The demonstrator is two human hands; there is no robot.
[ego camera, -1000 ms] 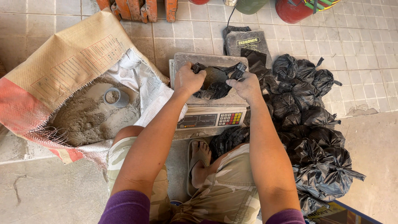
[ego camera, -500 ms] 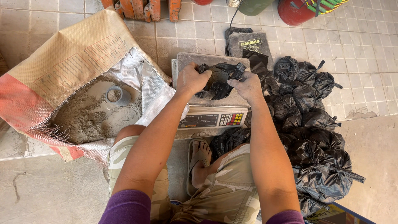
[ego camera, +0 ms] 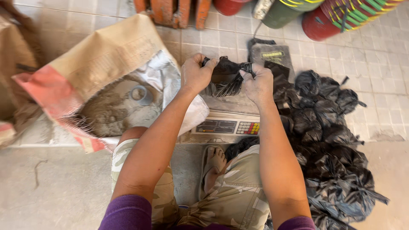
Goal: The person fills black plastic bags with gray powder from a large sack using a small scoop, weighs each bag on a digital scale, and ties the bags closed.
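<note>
Left hand [ego camera: 197, 73] and right hand [ego camera: 257, 84] both closed on the neck of a black bag [ego camera: 226, 78], gripping it from either side, fingers pinched tight into the plastic. Bag raised above the scale [ego camera: 230, 126], whether touching its platform or not, cannot tell. Just right of the scale, a heap of filled black bags [ego camera: 330, 140] on the tiled floor [ego camera: 383, 64]. Left of the arms, an open sack [ego camera: 100, 68] of grey powder with a small cup [ego camera: 139, 93] sunk in it. Below the scale, a bare foot [ego camera: 214, 164] in a sandal. Far back, red cylinders [ego camera: 317, 23].
</note>
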